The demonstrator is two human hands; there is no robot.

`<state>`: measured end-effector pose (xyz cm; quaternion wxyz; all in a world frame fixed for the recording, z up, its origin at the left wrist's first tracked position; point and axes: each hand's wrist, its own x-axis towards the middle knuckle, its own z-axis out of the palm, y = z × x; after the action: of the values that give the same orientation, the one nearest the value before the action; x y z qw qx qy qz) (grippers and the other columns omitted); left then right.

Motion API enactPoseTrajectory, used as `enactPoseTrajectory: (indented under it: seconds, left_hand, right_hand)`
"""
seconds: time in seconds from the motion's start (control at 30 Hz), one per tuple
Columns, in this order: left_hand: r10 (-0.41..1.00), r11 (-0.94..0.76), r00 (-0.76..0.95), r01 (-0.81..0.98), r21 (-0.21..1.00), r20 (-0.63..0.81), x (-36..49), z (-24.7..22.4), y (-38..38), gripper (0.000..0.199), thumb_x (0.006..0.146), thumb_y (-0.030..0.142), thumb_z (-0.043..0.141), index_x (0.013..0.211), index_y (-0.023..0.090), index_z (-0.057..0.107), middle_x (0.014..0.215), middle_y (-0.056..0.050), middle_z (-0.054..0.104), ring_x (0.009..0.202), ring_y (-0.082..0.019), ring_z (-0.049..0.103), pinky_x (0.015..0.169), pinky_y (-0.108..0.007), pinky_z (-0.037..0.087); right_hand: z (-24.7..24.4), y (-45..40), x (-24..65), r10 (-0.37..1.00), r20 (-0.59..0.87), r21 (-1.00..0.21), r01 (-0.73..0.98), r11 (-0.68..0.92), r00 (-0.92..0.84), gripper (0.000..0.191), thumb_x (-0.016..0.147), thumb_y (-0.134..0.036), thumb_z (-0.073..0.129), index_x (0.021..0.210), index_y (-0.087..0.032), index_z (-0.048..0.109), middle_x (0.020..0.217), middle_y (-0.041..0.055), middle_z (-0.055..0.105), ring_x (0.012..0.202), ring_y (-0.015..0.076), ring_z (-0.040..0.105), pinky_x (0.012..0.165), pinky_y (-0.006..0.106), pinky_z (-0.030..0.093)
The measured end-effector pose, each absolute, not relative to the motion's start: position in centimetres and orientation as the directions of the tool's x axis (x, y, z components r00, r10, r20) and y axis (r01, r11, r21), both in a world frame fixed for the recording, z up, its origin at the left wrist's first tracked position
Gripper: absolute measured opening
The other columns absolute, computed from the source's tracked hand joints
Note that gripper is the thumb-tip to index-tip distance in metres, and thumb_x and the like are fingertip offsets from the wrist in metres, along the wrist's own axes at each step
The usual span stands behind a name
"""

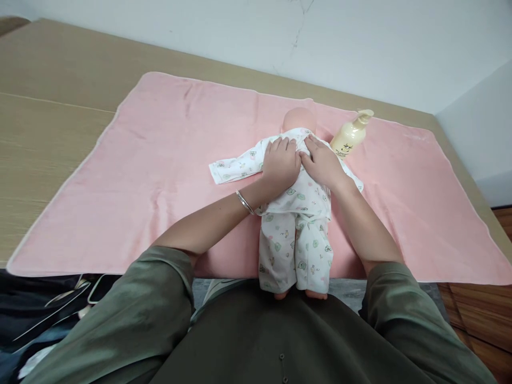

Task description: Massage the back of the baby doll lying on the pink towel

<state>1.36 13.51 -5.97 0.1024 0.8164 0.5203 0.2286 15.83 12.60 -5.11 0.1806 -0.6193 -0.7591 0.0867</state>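
Note:
A baby doll (299, 120) in white printed pajamas lies on a pink mat (192, 128), its head toward the wall and its feet at the near edge. Its face does not show. My left hand (281, 164) rests flat on the upper left of the pajama top (302, 200), fingers stretched toward the doll's neck. On the other side of the chest or back, my right hand (324, 162) lies with fingers extended, the thumb near my left hand. Both palms are hidden against the cloth. The pajama pants (278, 250) cover the legs down to the feet.
A pale yellow pump bottle (351, 134) leans beside the doll's head on the right. The wooden table (60, 74) meets a white wall (240, 32) behind. Dark cloth items (36, 309) lie below the table at the lower left.

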Motion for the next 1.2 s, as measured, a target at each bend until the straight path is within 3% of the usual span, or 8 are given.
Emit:
enactPoseTrajectory:
  seconds: [0.17, 0.3, 0.53, 0.67, 0.87, 1.03, 1.2]
  left_hand:
    - [0.903, -0.430, 0.372, 0.775, 0.464, 0.214, 0.7, -5.3, 14.9, 0.041, 0.092, 0.024, 0.040, 0.122, 0.008, 0.061, 0.128, -0.017, 0.064, 0.123, -0.033, 0.057, 0.111, -0.048, 0.041]
    - [0.891, -0.453, 0.413, 0.766, 0.456, 0.191, 0.2, -5.0, 15.6, 0.035, 0.093, 0.028, 0.039, 0.111, 0.011, 0.064, 0.117, -0.016, 0.069, 0.112, -0.033, 0.063, 0.104, -0.049, 0.047]
    - [0.891, -0.454, 0.397, 0.809, 0.374, 0.222, 1.2, -4.6, 13.0, 0.040, 0.098, 0.021, 0.031, 0.124, 0.005, 0.057, 0.132, -0.024, 0.060, 0.131, -0.037, 0.052, 0.112, -0.053, 0.039]
    - [0.893, -0.450, 0.395, 0.808, 0.381, 0.216, 1.1, -4.7, 13.5, 0.041, 0.095, 0.021, 0.034, 0.124, 0.006, 0.059, 0.130, -0.021, 0.062, 0.129, -0.035, 0.053, 0.114, -0.050, 0.040]
    - [0.878, -0.478, 0.423, 0.742, 0.471, 0.225, 0.3, -5.5, 15.6, 0.038, 0.091, 0.026, 0.040, 0.120, 0.010, 0.061, 0.127, -0.015, 0.066, 0.120, -0.031, 0.059, 0.112, -0.047, 0.043]
    - [0.891, -0.453, 0.391, 0.778, 0.435, 0.229, 0.8, -5.3, 14.3, 0.040, 0.094, 0.022, 0.037, 0.125, 0.008, 0.058, 0.133, -0.018, 0.062, 0.130, -0.033, 0.052, 0.117, -0.048, 0.037]
    - [0.896, -0.444, 0.380, 0.773, 0.452, 0.230, 1.0, -5.3, 13.9, 0.042, 0.096, 0.021, 0.034, 0.128, 0.010, 0.057, 0.138, -0.016, 0.059, 0.134, -0.031, 0.050, 0.119, -0.048, 0.035]
  right_hand:
    - [-4.4, 11.4, 14.1, 0.966, 0.229, -0.257, 0.950, 0.177, -0.118, 0.041, 0.095, -0.024, 0.035, 0.122, -0.007, 0.060, 0.128, 0.0211, 0.065, 0.121, 0.0339, 0.058, 0.105, 0.051, 0.046]
    - [-3.8, 10.7, 13.5, 0.973, 0.212, -0.212, 0.968, 0.133, -0.088, 0.034, 0.096, -0.025, 0.033, 0.103, -0.012, 0.064, 0.108, 0.0193, 0.070, 0.107, 0.0332, 0.063, 0.096, 0.049, 0.050]
    - [-5.1, 12.7, 15.2, 0.973, 0.196, -0.376, 0.908, 0.187, -0.119, 0.041, 0.094, -0.027, 0.038, 0.126, -0.008, 0.054, 0.141, 0.0196, 0.055, 0.135, 0.0316, 0.047, 0.116, 0.049, 0.037]
    - [-5.1, 12.4, 15.0, 0.979, 0.178, -0.364, 0.917, 0.162, -0.102, 0.041, 0.096, -0.029, 0.035, 0.126, -0.009, 0.053, 0.140, 0.0212, 0.055, 0.136, 0.0353, 0.046, 0.113, 0.054, 0.038]
    - [-3.9, 10.7, 13.7, 0.972, 0.210, -0.290, 0.943, 0.164, -0.105, 0.033, 0.094, -0.022, 0.035, 0.112, -0.014, 0.060, 0.118, 0.0186, 0.068, 0.115, 0.0340, 0.060, 0.101, 0.053, 0.048]
    - [-4.6, 12.3, 14.9, 0.979, 0.162, -0.370, 0.912, 0.178, -0.125, 0.047, 0.094, -0.025, 0.037, 0.135, -0.007, 0.051, 0.147, 0.0193, 0.051, 0.141, 0.0314, 0.043, 0.119, 0.050, 0.035]
    - [-4.8, 12.5, 15.0, 0.978, 0.174, -0.359, 0.917, 0.175, -0.119, 0.045, 0.096, -0.027, 0.037, 0.133, -0.008, 0.053, 0.144, 0.0191, 0.054, 0.139, 0.0326, 0.045, 0.118, 0.053, 0.035]
